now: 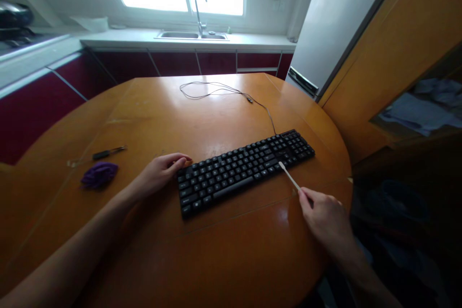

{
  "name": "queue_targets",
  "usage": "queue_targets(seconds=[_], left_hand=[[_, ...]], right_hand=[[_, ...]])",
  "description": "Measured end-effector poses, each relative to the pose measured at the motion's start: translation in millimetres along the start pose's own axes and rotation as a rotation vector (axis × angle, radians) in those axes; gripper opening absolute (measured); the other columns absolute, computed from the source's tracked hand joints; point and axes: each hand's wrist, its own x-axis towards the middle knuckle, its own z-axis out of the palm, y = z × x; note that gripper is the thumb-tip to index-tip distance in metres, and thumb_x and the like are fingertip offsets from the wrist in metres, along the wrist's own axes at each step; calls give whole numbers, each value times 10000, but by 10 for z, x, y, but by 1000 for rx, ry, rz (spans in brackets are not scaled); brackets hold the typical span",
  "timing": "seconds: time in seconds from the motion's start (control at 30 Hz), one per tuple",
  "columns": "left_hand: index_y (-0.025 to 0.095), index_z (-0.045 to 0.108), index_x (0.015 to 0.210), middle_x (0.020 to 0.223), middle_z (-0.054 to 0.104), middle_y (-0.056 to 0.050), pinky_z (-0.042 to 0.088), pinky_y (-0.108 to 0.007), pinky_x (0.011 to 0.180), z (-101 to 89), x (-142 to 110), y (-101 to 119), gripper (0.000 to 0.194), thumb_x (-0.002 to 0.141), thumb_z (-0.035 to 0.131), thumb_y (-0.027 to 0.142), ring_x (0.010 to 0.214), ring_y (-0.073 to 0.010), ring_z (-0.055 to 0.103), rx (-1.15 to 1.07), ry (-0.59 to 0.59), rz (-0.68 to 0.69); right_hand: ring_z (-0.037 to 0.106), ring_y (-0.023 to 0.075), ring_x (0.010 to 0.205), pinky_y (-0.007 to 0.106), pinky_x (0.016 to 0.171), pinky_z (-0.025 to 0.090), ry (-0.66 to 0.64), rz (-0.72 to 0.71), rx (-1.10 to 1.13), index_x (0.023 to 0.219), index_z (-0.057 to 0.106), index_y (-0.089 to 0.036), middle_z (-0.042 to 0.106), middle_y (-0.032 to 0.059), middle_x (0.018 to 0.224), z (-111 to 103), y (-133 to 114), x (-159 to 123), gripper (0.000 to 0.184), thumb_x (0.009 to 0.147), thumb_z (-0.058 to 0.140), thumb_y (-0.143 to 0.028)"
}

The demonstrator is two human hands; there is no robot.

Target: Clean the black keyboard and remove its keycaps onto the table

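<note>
A black keyboard [238, 166] lies at a slant on the wooden table, keys facing up. My left hand [162, 171] grips its upper left corner, with the thumb near the edge and the other fingers partly hidden. In a pinch, my right hand [323, 211] holds a slim white brush [289, 177], toothbrush-like, with a slightly wider head. That head meets the keys near the arrow-key area at the front edge; the bristles are too small to make out.
The keyboard's cable [269, 113] runs back into a loose loop on the table [162, 120]. At left lie a purple cloth [99, 174] and a dark-handled tool [108, 152], perhaps a screwdriver. Beyond are a counter with a sink [180, 35] and, at right, a fridge [335, 24].
</note>
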Motion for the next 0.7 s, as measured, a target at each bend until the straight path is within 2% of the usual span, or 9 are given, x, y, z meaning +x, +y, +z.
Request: queue_targets(seconds=[0.17,0.43,0.6,0.7], left_hand=[[182,759,1005,1007,783,-90,546,-365,893,-6,-13,39,576,863,519,686,935,-282,711,-6,11,-36],[145,739,1057,1046,779,-117,526,-383,920,-15,-4,45,690,825,523,758,988,-303,697,-35,-13,-86],[137,737,1061,1052,774,-117,521,-365,897,-13,-9,36,702,817,529,761,980,-300,700,-42,-12,-100],[147,738,1057,1044,773,-109,522,-361,888,-15,-8,0,674,830,529,746,973,-296,702,-37,-8,-90]], right_hand=[[724,250,748,323,626,316,-33,17,-44,957,752,-252,790,90,874,33,20,-100,310,1026,457,-315],[700,229,709,315,590,263,-58,6,-80,844,700,-233,770,87,811,-17,-126,91,323,1030,445,-302],[700,220,678,306,587,306,-67,-20,-30,805,700,-237,763,70,773,-110,48,-116,354,1026,433,-311],[708,223,673,301,596,359,-8,-4,52,832,726,-241,765,69,768,-191,169,-256,372,1020,417,-328]])
